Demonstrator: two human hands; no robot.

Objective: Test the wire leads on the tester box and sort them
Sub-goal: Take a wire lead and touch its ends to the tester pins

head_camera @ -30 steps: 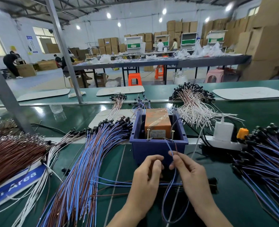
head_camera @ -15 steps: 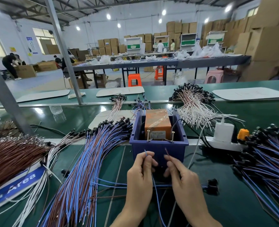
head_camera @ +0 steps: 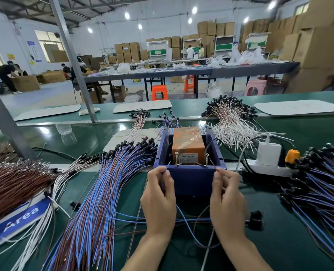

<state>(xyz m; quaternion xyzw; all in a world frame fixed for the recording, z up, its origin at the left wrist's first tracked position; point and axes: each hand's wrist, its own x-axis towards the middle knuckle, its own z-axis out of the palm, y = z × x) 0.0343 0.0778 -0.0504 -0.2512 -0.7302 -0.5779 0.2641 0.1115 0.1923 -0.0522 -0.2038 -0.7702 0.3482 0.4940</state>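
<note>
Both hands have spread apart since a moment ago, when we saw them close together in front of the bin. Now the left hand [head_camera: 158, 200] pinches the end of a blue lead [head_camera: 182, 215] between thumb and fingertip, and the right hand [head_camera: 227, 202] pinches the end of a brown lead [head_camera: 212, 163] the same way. We find the two tips raised at the near rim of the blue bin [head_camera: 189, 179], centre frame, the blue one just beside the left screw [head_camera: 176, 159] and the brown one just beside the right screw [head_camera: 207, 159]; whether either touches, we cannot tell. Both screws stand upright in front of the orange tester box [head_camera: 188, 143] sitting inside the bin. Both leads loop down between the wrists onto the green surface [head_camera: 269, 243]. A thick fan of blue and brown leads [head_camera: 103, 192] lies at lower left, another pile [head_camera: 322, 184] at the right edge, and a heap of white leads [head_camera: 230, 122] beyond the bin. A white power strip [head_camera: 269, 170] lies right of the bin.
</note>
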